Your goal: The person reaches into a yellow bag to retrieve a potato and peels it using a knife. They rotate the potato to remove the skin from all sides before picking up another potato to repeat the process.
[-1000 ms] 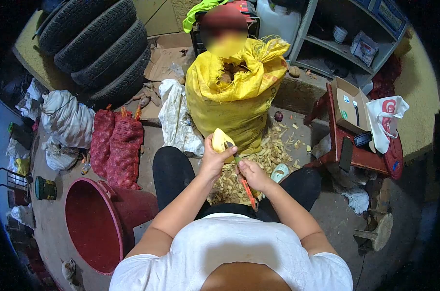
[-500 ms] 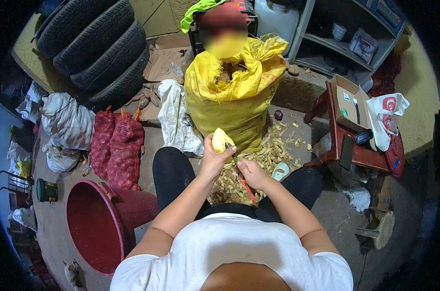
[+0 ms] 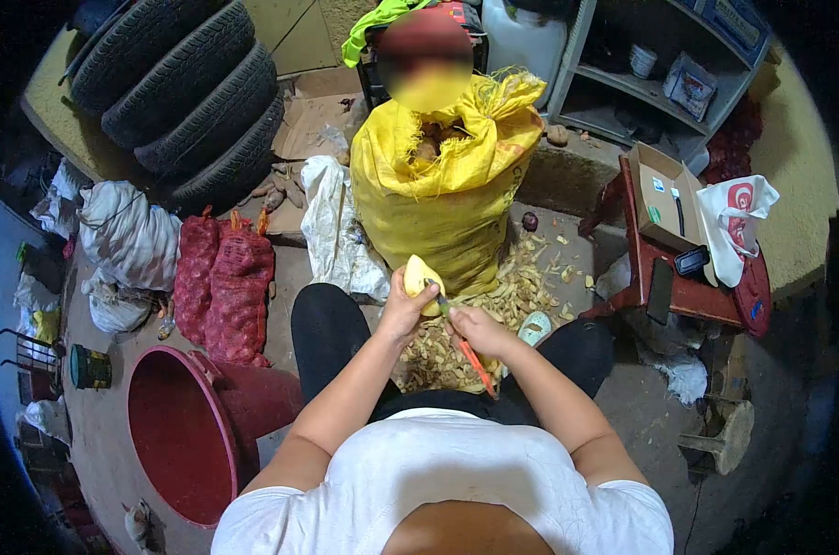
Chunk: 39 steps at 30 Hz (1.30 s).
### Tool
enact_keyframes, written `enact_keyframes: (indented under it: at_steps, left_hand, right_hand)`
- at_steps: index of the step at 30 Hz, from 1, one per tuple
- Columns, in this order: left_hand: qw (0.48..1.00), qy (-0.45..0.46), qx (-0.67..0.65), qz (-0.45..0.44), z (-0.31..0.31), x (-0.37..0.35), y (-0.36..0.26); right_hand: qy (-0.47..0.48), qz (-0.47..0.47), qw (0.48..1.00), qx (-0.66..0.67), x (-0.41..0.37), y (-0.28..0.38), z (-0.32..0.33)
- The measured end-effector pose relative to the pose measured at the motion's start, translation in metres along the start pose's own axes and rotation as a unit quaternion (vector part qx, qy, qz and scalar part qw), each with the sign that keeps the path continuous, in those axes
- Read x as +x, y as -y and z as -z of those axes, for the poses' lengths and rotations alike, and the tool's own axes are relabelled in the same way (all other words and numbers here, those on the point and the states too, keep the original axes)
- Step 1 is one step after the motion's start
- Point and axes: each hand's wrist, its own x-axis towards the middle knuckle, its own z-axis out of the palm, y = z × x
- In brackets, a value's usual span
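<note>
A peeled, pale yellow potato rests in my left hand, whose fingers wrap round it in front of the yellow sack. My right hand is closed on a knife with an orange end sticking out below the fist and a green part above it. The knife's dark tip lies against the potato near my left thumb. Beneath both hands, many pale peelings cover the floor between my legs.
The big yellow sack stands open ahead with brown tubers inside. To the left are a red tub and red mesh bags. A stack of tyres is behind them. At right stand a red table and a stool.
The potato has turned and sits slightly lower in my left hand. My right hand has shifted a little, and more of the knife's orange end shows.
</note>
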Motion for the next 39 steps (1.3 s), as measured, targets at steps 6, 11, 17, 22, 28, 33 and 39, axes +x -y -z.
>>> enact_keyframes:
  at_steps: [6,11,17,22,28,33,39]
  left_hand:
    - [0.998,0.006,-0.033,0.055,0.006,0.001,-0.001]
    - [0.998,0.019,-0.031,0.046,0.003,-0.003,-0.004]
    - [0.994,0.047,-0.057,0.079,0.004,-0.006,-0.01]
    - [0.999,0.026,-0.007,0.022,0.003,-0.004,-0.003]
    - [0.993,0.042,-0.069,0.082,0.008,-0.004,-0.001]
    - [0.983,0.069,-0.128,0.113,0.018,0.001,0.014]
    - [0.973,0.045,-0.174,0.147,0.031,0.005,0.016]
  right_hand:
    - [-0.134,0.075,0.96,-0.236,-0.002,-0.015,-0.013]
    - [-0.093,0.057,0.991,-0.083,-0.007,-0.004,-0.016]
    - [0.008,-0.01,0.998,0.065,-0.006,-0.009,-0.002]
    - [-0.025,0.031,0.998,-0.039,-0.002,-0.009,-0.002]
    - [0.067,-0.067,0.985,0.145,-0.005,-0.006,0.003]
    - [0.132,-0.084,0.948,0.278,0.003,-0.03,0.008]
    - [-0.097,0.025,0.971,-0.215,0.003,-0.017,-0.006]
